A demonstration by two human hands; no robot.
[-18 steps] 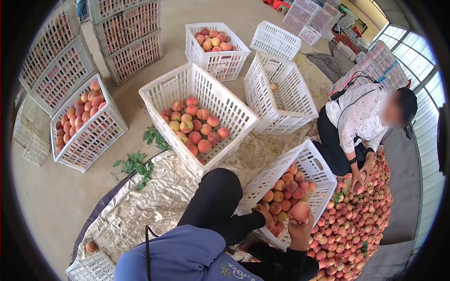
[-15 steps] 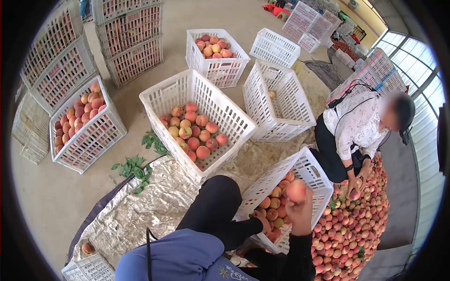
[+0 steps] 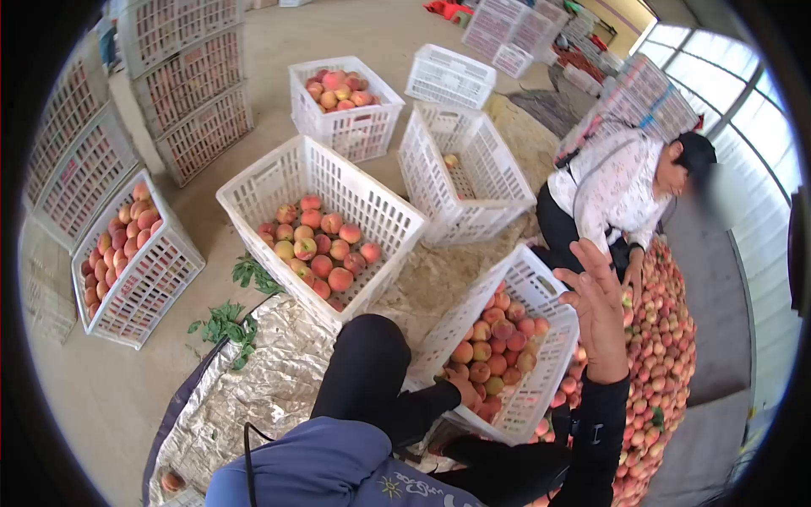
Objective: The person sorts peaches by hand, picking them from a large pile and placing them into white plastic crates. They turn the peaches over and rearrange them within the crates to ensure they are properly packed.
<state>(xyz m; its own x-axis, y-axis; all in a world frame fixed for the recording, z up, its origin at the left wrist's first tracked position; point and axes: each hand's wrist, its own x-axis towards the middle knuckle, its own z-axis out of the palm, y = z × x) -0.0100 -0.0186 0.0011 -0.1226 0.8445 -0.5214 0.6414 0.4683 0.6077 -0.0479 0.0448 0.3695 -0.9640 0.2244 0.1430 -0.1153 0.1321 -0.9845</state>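
Observation:
My right hand (image 3: 598, 317) is raised over the right edge of the near crate, fingers stretched and apart, with nothing in it. Low inside that white slatted crate (image 3: 427, 359), my left hand (image 3: 460, 387) is against the peaches (image 3: 498, 342) at the near left side. Its fingers are partly hidden among the fruit, so I cannot tell whether they grip a peach. The crate leans beside my folded leg. To its right spreads a large heap of loose peaches (image 3: 663, 359), partly behind my right forearm.
A co-worker (image 3: 608, 182) sits beyond the heap, one hand at the peaches. Ahead stand a part-filled crate (image 3: 241, 203), a crate with a single fruit (image 3: 473, 221) and a fuller one (image 3: 346, 135). Stacked crates (image 3: 190, 89) rise at left. Leaves (image 3: 226, 328) lie by the silvery sheet (image 3: 270, 363).
The peach in my right hand is gone from it; the hand has moved right and opened. My left hand stays in the crate. The view has shifted, and the co-worker leans lower over the heap.

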